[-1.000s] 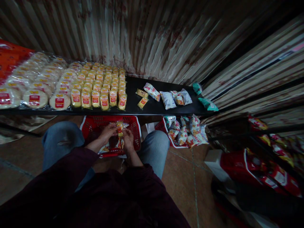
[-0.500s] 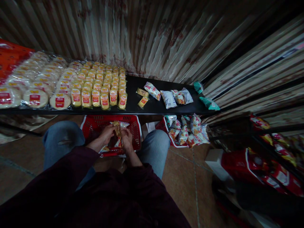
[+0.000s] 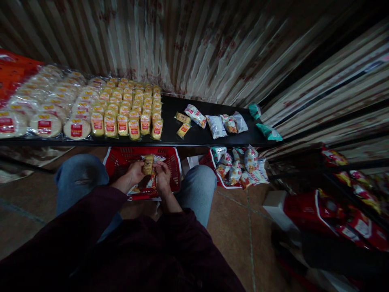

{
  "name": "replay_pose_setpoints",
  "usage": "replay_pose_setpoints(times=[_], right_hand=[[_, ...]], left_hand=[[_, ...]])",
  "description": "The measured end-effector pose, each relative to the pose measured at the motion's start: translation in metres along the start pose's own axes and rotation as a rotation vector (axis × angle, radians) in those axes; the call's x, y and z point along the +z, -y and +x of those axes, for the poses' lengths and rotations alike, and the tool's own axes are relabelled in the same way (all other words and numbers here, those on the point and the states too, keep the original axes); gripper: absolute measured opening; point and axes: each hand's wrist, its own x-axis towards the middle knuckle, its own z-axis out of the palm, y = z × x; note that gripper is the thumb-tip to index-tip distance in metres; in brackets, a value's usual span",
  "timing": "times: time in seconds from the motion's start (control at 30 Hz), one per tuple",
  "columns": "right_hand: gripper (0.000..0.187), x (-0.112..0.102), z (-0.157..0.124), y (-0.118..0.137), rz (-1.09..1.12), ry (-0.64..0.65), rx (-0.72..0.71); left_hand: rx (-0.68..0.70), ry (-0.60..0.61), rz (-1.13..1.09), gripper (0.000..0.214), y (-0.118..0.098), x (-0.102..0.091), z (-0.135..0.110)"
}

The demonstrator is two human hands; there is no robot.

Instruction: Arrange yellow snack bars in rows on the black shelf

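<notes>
My left hand (image 3: 134, 172) and my right hand (image 3: 163, 175) meet over a red plastic basket (image 3: 121, 159) on the floor between my knees. Together they pinch a small wrapped yellow cake packet (image 3: 148, 164), held upright above the basket. A few more packets (image 3: 146, 184) lie in the basket under my hands. Just beyond the basket runs a low black shelf (image 3: 173, 138) carrying rows of the same yellow cake packets (image 3: 127, 113).
Round flat breads in clear wrap (image 3: 45, 109) fill the shelf's left part. Two loose cake packets (image 3: 183, 123) and several snack bags (image 3: 219, 123) lie to the right. A second basket of snack bags (image 3: 240, 166) stands on the floor, red packages (image 3: 322, 215) further right.
The packet between my hands has been turned and raised slightly; its red label faced me a second ago and now its plain side shows. Both hands stay over the basket.
</notes>
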Motion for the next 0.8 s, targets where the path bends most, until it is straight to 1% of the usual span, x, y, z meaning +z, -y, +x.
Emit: replay_pose_setpoints(times=[0.13, 0.2, 0.33, 0.4, 0.5, 0.63, 0.73, 0.8], right_hand=[[0.020, 0.001, -0.001, 0.004, -0.005, 0.015, -0.007], [0.019, 0.000, -0.002, 0.006, -0.059, 0.017, -0.024], [0.018, -0.004, -0.004, 0.009, -0.331, 0.011, -0.148], [0.021, -0.005, -0.005, 0.008, -0.439, 0.005, -0.151], [0.021, -0.006, -0.004, 0.004, -0.515, 0.000, -0.124], [0.024, -0.006, -0.004, 0.003, -0.598, 0.053, -0.082], [0.029, -0.008, -0.004, 0.006, -0.733, 0.083, -0.108], [0.034, -0.008, -0.004, 0.008, -0.802, 0.093, -0.128]], left_hand=[[-0.027, -0.030, -0.014, 0.018, 0.002, -0.001, 0.003], [-0.025, -0.033, -0.014, 0.017, 0.003, 0.000, 0.001], [0.010, -0.018, -0.004, 0.010, 0.003, 0.003, -0.006], [0.031, 0.003, 0.007, 0.010, 0.003, 0.006, -0.010], [0.053, 0.024, 0.045, 0.008, 0.005, 0.009, -0.013], [0.140, 0.039, 0.094, 0.012, 0.009, 0.010, -0.013], [0.232, -0.003, 0.143, 0.017, 0.014, 0.008, -0.009], [0.268, -0.032, 0.175, 0.019, 0.017, 0.006, -0.007]])
